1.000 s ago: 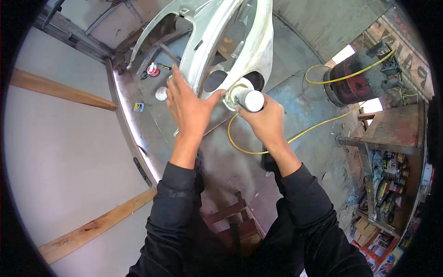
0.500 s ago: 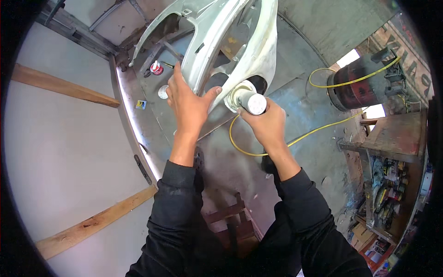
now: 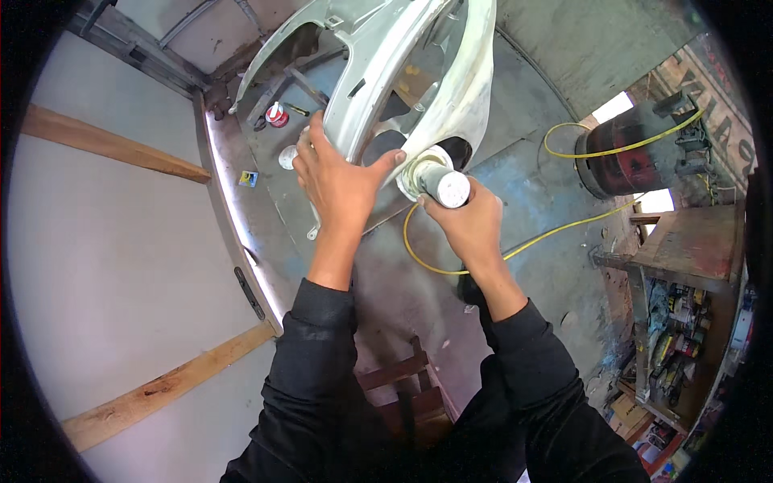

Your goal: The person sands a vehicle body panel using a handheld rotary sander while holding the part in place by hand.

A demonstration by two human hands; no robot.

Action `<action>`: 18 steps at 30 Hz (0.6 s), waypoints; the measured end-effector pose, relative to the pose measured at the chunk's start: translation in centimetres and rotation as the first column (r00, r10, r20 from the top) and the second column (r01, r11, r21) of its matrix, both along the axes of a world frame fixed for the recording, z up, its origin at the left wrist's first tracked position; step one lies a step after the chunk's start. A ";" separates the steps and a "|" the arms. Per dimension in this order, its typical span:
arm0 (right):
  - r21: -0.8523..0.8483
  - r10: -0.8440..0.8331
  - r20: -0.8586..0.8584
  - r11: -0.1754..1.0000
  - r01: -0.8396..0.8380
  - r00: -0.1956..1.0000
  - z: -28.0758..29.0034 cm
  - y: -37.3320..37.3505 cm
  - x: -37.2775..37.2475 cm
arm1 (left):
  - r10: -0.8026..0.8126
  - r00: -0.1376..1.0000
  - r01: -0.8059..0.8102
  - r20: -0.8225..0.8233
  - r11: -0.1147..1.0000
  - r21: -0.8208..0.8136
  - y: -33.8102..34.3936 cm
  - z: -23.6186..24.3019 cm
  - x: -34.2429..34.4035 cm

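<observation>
A pale grey and white vehicle bumper [image 3: 459,109] with large openings stands in front of me, its upper part running out of view at the top. My left hand [image 3: 338,185] lies on its near left side, thumb and fingers spread apart. My right hand [image 3: 475,225] is wrapped round a short grey cylinder with a speckled white end [image 3: 451,190]. That cylinder sits at the round, cream-coloured recess [image 3: 412,179] at the bumper's near end, its white end tilted up toward me. My palm hides part of its side, and its far end is out of sight.
A yellow hose [image 3: 555,233] loops over the floor to a dark red tank [image 3: 632,149] at the right. Wooden shelves [image 3: 692,233] with cans stand right. A red and white can [image 3: 277,114] and a white lid [image 3: 287,157] lie beyond my left hand. White panel wall [image 3: 121,258] at left.
The bumper and both my hands have shifted slightly right. The cylinder in my right hand has come a little nearer to me. My left hand stays spread on the bumper.
</observation>
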State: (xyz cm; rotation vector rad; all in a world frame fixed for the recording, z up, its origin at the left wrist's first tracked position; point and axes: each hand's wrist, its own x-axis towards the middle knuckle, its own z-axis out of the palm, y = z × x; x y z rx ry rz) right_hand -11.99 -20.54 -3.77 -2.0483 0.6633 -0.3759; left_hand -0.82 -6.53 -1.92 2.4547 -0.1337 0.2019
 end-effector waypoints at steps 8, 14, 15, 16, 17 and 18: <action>0.060 -0.068 0.035 0.996 0.066 0.997 -0.1 -0.6 0.2 | -0.122 0.982 0.152 0.141 0.961 -0.229 1.1 -0.9 1.4; 0.137 -0.136 0.090 0.983 0.123 0.987 0.3 -0.8 0.6 | -0.238 0.946 0.317 0.220 0.822 -0.474 2.7 -1.0 2.5; 0.147 -0.154 0.090 0.979 0.140 0.984 0.1 -0.9 0.6 | -0.263 0.939 0.341 0.221 0.787 -0.514 2.8 -1.0 2.5; 0.162 -0.157 0.078 0.976 0.142 0.985 -0.1 -1.1 0.6 | -0.273 0.939 0.344 0.209 0.759 -0.553 2.7 -0.6 2.2; 0.158 -0.159 0.083 0.977 0.145 0.984 -0.1 -1.2 0.6 | -0.275 0.937 0.349 0.215 0.755 -0.555 2.7 -0.6 2.2; 0.153 -0.173 0.078 0.975 0.160 0.982 0.0 -1.2 0.5 | -0.287 0.937 0.348 0.198 0.740 -0.575 2.7 -0.8 2.2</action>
